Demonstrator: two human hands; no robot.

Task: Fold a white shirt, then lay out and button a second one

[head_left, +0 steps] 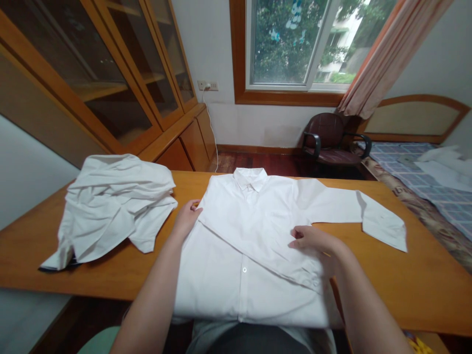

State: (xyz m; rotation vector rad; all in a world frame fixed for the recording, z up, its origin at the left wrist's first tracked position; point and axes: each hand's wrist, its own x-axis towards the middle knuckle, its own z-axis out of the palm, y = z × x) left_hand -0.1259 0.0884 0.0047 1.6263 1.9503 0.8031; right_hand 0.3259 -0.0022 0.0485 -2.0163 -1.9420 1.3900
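Note:
A white button-up shirt (254, 206) lies front side up on the table, collar at the far side. Its left-hand sleeve is folded diagonally across the front, with the cuff near the lower right. The other sleeve (335, 204) stretches out to the right, bent at its end. At the shirt's left folded edge, my left hand (188, 216) has its fingers curled closed on the cloth. My right hand (311, 239) is over the right side of the shirt front, thumb and fingers loosely curved and apart, nothing visible between them. The shirt's hem reaches the near table edge by my body.
A crumpled heap of white cloth (114, 206) lies on the left of the wooden table (391, 295). Beyond stand a glass-door cabinet (147, 69), a brown armchair (328, 140) and a bed (424, 162). A white cord (211, 123) hangs from the wall socket.

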